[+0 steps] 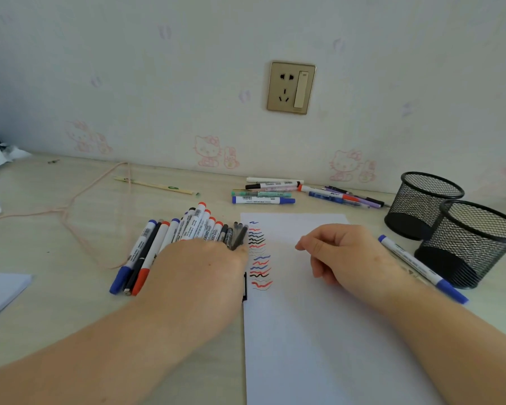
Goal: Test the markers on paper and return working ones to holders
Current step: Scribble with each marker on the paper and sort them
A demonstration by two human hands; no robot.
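Note:
A white paper sheet (319,317) lies in front of me with a column of blue, red and black squiggles (259,255) along its left edge. Left of it lies a row of several markers (170,238) with blue, red and black caps. My left hand (205,264) rests palm down on that row, fingers over the dark pens next to the paper's edge. My right hand (339,252) hovers over the paper, fingers loosely curled, holding nothing. A blue-capped marker (421,267) lies right of the paper beside two black mesh holders (421,206), (476,244), both empty.
A second group of pens (298,191) lies at the back by the wall. A pink cord (70,206) trails across the left of the desk, with a pale stick (155,185) near it. A paper stack (0,290) sits at the left edge.

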